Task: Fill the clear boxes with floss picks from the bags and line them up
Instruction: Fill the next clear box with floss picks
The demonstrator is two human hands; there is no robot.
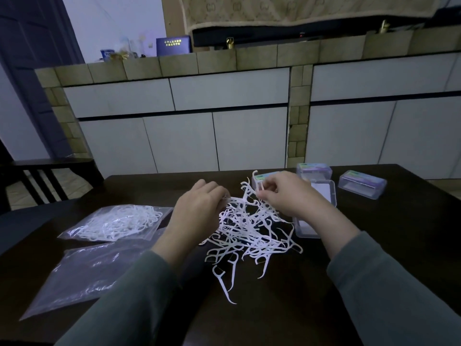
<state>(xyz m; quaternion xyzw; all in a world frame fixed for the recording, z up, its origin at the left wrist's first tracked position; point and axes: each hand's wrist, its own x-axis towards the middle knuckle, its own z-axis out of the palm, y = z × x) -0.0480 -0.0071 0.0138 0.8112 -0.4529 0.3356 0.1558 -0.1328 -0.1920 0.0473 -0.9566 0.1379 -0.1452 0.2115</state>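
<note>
Head view, looking down: the right hand (289, 193) has its fingers curled in, thumb and fingertips pinching a few white floss picks (260, 187) at the far edge of the loose pile (249, 231), one pick end poking up above the knuckles. Its wrist bends back toward the near right, and the grey-green sleeve (389, 283) runs off the lower right corner.

The left hand (199, 206) sits at the pile's far left edge, fingers curled down into the tangle and closed on picks there (the fingertips themselves are hidden behind the knuckles). Its forearm comes in from the near left, palm turned down.

The pile lies spread on the dark table (374, 245) between the two forearms, with a couple of stray picks trailing off its near side. Just right of the pile, partly under the right hand and wrist, an open clear box (321, 193) lies flat. Beyond the pile, behind the right hand, stands a closed box (264, 177), with a second closed box (314, 171) further right and a third closed box (361, 183) right again, apart from the others.

Left of the pile a full bag (117, 223) of picks lies flat; nearer than it, an emptied bag (84, 278) lies crumpled.
</note>
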